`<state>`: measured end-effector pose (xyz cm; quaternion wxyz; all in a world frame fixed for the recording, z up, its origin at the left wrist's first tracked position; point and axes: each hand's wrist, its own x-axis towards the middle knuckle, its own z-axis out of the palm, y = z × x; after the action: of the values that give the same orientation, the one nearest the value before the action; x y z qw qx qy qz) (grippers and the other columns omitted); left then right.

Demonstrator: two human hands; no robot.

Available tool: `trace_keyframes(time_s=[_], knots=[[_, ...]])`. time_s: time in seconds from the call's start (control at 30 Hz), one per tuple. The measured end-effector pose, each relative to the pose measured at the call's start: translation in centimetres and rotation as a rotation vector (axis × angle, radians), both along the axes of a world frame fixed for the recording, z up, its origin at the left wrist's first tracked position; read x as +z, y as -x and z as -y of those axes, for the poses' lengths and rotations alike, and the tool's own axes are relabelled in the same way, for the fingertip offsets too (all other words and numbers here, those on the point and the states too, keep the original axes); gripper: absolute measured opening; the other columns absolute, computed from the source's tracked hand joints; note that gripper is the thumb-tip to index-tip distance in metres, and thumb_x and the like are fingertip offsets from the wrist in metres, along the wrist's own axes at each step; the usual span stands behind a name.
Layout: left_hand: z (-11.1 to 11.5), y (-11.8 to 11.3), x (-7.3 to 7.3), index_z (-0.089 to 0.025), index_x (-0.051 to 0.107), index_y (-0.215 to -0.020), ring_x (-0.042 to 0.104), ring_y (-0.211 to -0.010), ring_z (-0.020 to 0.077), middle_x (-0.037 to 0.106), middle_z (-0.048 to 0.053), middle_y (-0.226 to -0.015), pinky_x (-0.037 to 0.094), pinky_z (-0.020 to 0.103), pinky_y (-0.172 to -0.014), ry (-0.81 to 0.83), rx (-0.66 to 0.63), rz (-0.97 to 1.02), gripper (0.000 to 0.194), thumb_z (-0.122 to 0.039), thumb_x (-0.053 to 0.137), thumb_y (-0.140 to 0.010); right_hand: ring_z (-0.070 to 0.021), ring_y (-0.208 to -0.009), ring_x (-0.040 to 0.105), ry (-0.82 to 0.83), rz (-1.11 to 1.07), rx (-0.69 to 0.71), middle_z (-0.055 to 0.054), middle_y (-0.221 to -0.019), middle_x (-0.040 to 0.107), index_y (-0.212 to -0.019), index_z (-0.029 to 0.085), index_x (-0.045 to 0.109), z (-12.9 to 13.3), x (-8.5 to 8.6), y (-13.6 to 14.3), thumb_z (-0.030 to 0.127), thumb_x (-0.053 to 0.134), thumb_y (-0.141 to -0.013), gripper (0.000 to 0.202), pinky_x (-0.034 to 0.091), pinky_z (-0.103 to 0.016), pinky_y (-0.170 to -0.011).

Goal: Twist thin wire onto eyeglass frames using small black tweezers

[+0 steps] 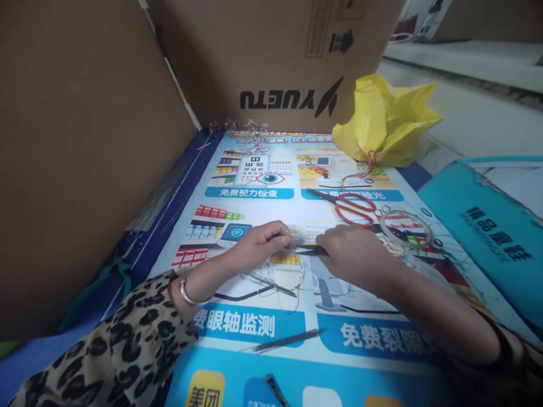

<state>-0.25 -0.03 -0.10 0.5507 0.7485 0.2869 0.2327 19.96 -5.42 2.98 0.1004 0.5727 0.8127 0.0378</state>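
My left hand (pixel 268 244) is closed in a pinch near the middle of the poster. Thin wire (pixel 268 268) hangs just below its fingers; the exact bit pinched is too small to make out. From the right, my right hand (pixel 350 251) is wrapped around a dark two-pointed hand tool (pixel 310 249). Its slightly parted tips point at my left fingertips, and its handles are hidden in the fist. A slim pointed metal tool (pixel 271 284) lies under the hands among fine loops of wire. Closer to me rests a dark narrow strip (pixel 289 340).
Red-handled scissors (pixel 355 209) lie beyond my right hand, near a clear ring-shaped coil (pixel 406 229). A yellow bag (pixel 384 121) stands behind. Teal-handled pliers (pixel 102 282) and thin wires (pixel 155 198) lie at left. Cardboard (pixel 271 51) walls the back and left; a teal box (pixel 487 232) sits right.
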Motion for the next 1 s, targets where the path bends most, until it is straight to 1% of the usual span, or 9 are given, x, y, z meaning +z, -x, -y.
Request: trace_keyframes(time_s=[0.13,0.27,0.43,0.63,0.77,0.87,1.0], knots=[[0.18,0.02,0.37,-0.014,0.054,-0.081,0.051,-0.071,0.0094,0.057,0.002,-0.078,0.041,0.023,-0.068,-0.001,0.018,-0.034,0.021,-0.032,0.044,-0.086,-0.0199,-0.071,0.058,-0.016,-0.023,0.001,-0.008,-0.077,0.065,-0.078,0.018,0.063,-0.10,-0.21,0.28,0.025,0.043,-0.076,0.021,0.032,-0.028,-0.058],[0.25,0.05,0.44,-0.014,0.053,-0.081,0.053,-0.072,0.0101,0.058,0.002,-0.079,0.041,0.023,-0.068,0.031,0.044,-0.042,0.022,-0.035,0.046,-0.085,-0.0191,-0.070,0.059,-0.020,-0.029,-0.041,-0.008,-0.077,0.066,-0.081,0.019,0.063,-0.06,-0.34,0.56,0.028,0.044,-0.077,0.022,0.029,-0.026,-0.055],[0.34,-0.01,0.46,-0.013,0.053,-0.079,0.050,-0.065,0.0081,0.057,0.001,-0.072,0.040,0.021,-0.064,0.068,0.061,-0.011,0.022,-0.035,0.049,-0.083,-0.0194,-0.069,0.060,-0.010,-0.047,-0.073,-0.007,-0.078,0.067,-0.084,0.020,0.063,-0.13,-0.67,0.56,0.030,0.041,-0.080,0.024,0.029,-0.025,-0.053],[0.69,-0.08,0.54,-0.013,0.050,-0.083,0.052,-0.065,0.0085,0.059,0.003,-0.074,0.040,0.022,-0.061,0.216,0.065,0.052,0.022,-0.034,0.055,-0.080,-0.0180,-0.071,0.060,0.069,-0.084,-0.110,-0.006,-0.077,0.066,-0.090,0.021,0.062,-0.32,-0.79,0.45,0.031,0.039,-0.082,0.027,0.032,-0.024,-0.056],[0.87,-0.22,0.56,-0.013,0.049,-0.083,0.050,-0.060,0.0073,0.059,0.001,-0.071,0.039,0.022,-0.058,0.288,0.079,0.067,0.022,-0.030,0.060,-0.076,-0.0184,-0.071,0.061,0.095,-0.090,-0.125,-0.006,-0.078,0.066,-0.090,0.021,0.062,-0.35,-0.70,0.52,0.035,0.037,-0.084,0.029,0.032,-0.025,-0.056],[0.92,-0.24,0.69,-0.013,0.049,-0.083,0.051,-0.057,0.0074,0.059,0.000,-0.066,0.039,0.022,-0.056,0.362,0.068,0.059,0.022,-0.029,0.062,-0.074,-0.0183,-0.071,0.061,0.105,-0.097,-0.142,-0.006,-0.078,0.066,-0.088,0.021,0.061,-0.37,-0.70,0.65,0.037,0.036,-0.084,0.031,0.031,-0.025,-0.054],[1.01,-0.05,0.94,-0.013,0.051,-0.085,0.053,-0.056,0.0079,0.062,0.002,-0.065,0.041,0.023,-0.056,0.466,0.051,-0.005,0.022,-0.030,0.061,-0.074,-0.0189,-0.069,0.061,0.096,-0.110,-0.147,-0.006,-0.078,0.067,-0.088,0.021,0.061,-0.37,-0.84,0.83,0.040,0.034,-0.085,0.033,0.030,-0.025,-0.053]])
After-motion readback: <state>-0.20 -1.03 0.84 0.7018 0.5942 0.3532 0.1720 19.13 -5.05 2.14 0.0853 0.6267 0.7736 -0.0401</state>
